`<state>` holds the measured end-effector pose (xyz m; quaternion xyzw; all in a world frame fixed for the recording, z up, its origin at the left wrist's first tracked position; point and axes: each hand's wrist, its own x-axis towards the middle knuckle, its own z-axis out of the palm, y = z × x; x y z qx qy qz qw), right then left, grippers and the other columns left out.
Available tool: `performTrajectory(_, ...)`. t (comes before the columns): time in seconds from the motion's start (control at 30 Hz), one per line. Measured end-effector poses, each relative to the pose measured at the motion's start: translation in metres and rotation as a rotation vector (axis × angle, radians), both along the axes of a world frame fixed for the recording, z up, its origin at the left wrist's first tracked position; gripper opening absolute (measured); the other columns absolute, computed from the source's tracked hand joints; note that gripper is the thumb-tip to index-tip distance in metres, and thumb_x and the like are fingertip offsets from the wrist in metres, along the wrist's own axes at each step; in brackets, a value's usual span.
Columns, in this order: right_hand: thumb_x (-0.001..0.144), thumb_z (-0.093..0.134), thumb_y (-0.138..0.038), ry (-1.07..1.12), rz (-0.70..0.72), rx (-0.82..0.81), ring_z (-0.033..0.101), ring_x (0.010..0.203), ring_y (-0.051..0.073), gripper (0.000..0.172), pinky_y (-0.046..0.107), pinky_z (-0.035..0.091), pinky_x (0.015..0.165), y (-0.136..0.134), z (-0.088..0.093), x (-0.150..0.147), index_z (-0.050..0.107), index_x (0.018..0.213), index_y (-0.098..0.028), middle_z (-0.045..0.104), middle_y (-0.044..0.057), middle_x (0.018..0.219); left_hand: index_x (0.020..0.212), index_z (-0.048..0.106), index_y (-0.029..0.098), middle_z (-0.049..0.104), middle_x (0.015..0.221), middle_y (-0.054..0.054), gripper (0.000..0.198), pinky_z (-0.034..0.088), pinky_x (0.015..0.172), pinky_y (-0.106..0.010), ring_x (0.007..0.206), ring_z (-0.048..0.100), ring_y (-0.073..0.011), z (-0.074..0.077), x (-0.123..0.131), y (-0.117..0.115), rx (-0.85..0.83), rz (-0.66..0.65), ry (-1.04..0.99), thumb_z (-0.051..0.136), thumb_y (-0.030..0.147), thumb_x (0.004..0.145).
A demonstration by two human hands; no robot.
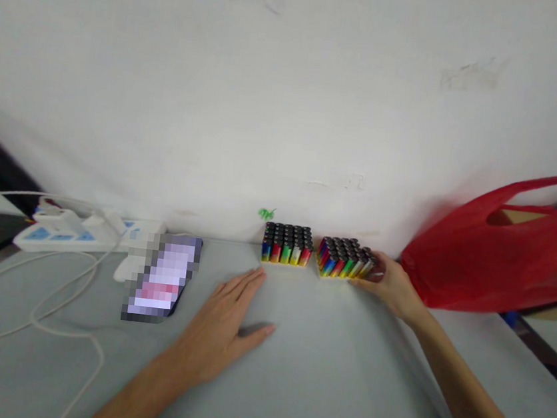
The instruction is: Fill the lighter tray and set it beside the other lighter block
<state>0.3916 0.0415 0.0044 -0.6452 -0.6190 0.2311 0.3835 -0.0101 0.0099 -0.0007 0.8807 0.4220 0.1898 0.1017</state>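
Note:
Two blocks of upright batteries with black tops and coloured sides stand near the wall. The left block point(287, 245) is squared to the wall, and the right block point(346, 258) sits slightly turned, a small gap between them. My right hand point(393, 286) grips the right end of the right block, thumb in front and fingers behind. My left hand point(228, 321) lies on the table with its fingers spread, its fingertips just short of the left block's front left corner, holding nothing.
A phone point(164, 280) lies left of my left hand. Behind it is a white power strip point(144, 237) with plugs and loose white cables point(88, 335). A red plastic bag point(504, 255) stands at the right, against the wall point(290, 103), beyond my right hand.

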Motion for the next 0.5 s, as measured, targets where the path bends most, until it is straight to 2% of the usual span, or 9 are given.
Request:
performTrajectory(0.17, 0.073, 0.094, -0.051, -0.099, -0.016, 0.048, 0.077, 0.094, 0.033, 0.062, 0.044, 0.062, 0.084, 0.012, -0.001, -0.014, 0.072, 0.12, -0.017, 0.083, 0.012, 0.109, 0.168, 0.036, 0.019, 0.049, 0.172, -0.019, 0.08, 0.043, 0.13, -0.058, 0.157, 0.049, -0.0369, -0.001, -0.001, 0.0, 0.02, -0.009, -0.006, 0.071, 0.051, 0.104)
performTrajectory(0.37, 0.069, 0.094, -0.063, -0.223, -0.101, 0.1, 0.073, 0.098, 0.037, 0.067, 0.048, 0.057, 0.088, 0.019, -0.006, -0.031, 0.071, 0.113, -0.018, 0.081, 0.014, 0.11, 0.169, 0.036, 0.022, 0.049, 0.173, -0.017, 0.08, 0.044, 0.129, -0.062, 0.157, 0.05, -0.0387, -0.003, -0.002, 0.001, 0.017, -0.003, -0.024, 0.07, 0.053, 0.104)
performTrajectory(0.5, 0.068, 0.094, -0.063, -0.23, -0.138, 0.107, 0.072, 0.097, 0.035, 0.069, 0.046, 0.056, 0.087, 0.019, -0.011, -0.04, 0.07, 0.114, -0.018, 0.08, 0.015, 0.108, 0.169, 0.037, 0.021, 0.047, 0.174, -0.017, 0.078, 0.043, 0.131, -0.06, 0.159, 0.047, -0.0373, -0.004, -0.002, 0.002, 0.021, -0.004, -0.019, 0.068, 0.053, 0.105)
